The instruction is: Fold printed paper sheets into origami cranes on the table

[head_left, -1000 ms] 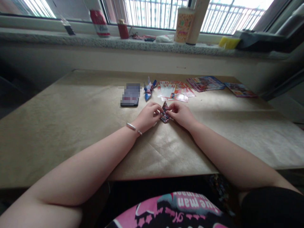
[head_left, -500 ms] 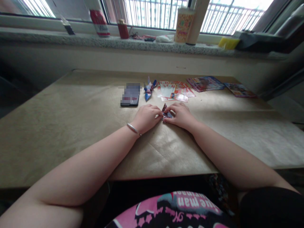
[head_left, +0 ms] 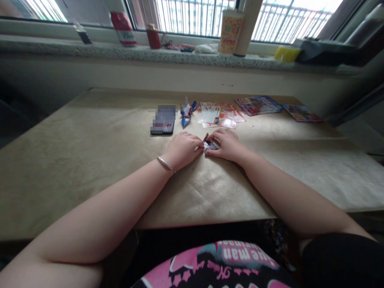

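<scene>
A small folded piece of printed paper (head_left: 208, 144) lies on the brown paper-covered table (head_left: 90, 152), mostly hidden between my two hands. My left hand (head_left: 182, 149), with a silver bangle at the wrist, is curled and pinches its left side. My right hand (head_left: 227, 144) has its fingers bent down onto the right side. Both hands rest on the table and press the paper. Just beyond them a finished blue paper crane (head_left: 186, 112) stands beside a dark phone (head_left: 163, 121).
Loose printed sheets (head_left: 219, 114) and two magazines (head_left: 258, 105) (head_left: 301, 113) lie at the far right of the table. The window sill behind holds a red-white can (head_left: 123, 28), a small red item (head_left: 153, 37), a tall cup (head_left: 229, 32) and a yellow object (head_left: 286, 53).
The paper piece stood out more between my fingers a second ago; now my hands have closed in and pressed it lower. The view has shifted slightly.
</scene>
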`<action>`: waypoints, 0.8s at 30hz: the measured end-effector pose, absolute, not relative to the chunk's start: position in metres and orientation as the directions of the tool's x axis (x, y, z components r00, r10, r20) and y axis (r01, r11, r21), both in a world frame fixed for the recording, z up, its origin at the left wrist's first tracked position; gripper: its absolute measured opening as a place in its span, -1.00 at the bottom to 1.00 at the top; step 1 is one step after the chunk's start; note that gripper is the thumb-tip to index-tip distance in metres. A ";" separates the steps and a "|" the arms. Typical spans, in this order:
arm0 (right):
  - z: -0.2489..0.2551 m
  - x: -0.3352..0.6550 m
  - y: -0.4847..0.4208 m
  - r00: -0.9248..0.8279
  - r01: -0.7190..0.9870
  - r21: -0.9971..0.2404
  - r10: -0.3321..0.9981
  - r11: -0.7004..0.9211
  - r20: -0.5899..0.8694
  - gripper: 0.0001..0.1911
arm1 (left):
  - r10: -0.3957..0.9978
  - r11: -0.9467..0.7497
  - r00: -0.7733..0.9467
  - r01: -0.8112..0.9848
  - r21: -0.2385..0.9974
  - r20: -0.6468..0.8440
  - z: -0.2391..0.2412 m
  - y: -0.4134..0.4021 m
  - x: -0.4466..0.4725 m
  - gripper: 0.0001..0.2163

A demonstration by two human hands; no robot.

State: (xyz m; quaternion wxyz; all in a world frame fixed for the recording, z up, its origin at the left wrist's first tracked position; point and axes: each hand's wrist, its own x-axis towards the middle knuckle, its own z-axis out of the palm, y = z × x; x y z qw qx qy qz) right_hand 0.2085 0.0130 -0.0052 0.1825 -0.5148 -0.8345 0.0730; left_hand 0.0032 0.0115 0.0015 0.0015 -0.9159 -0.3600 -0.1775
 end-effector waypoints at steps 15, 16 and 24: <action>-0.010 0.213 0.016 -0.438 0.872 -0.175 0.889 0.456 0.135 -0.28 | 0.646 -0.762 0.721 0.624 0.170 0.251 0.003 0.014 -0.005 -0.77; -0.009 0.212 0.016 -0.449 0.873 -0.154 0.887 0.462 0.110 -0.27 | 0.644 -0.764 0.722 0.619 0.179 0.251 0.002 0.015 -0.005 -0.78; -0.010 0.208 0.013 -0.493 0.867 -0.083 0.870 0.491 -0.001 -0.20 | 0.635 -0.773 0.722 0.601 0.204 0.276 0.001 0.019 -0.003 -0.78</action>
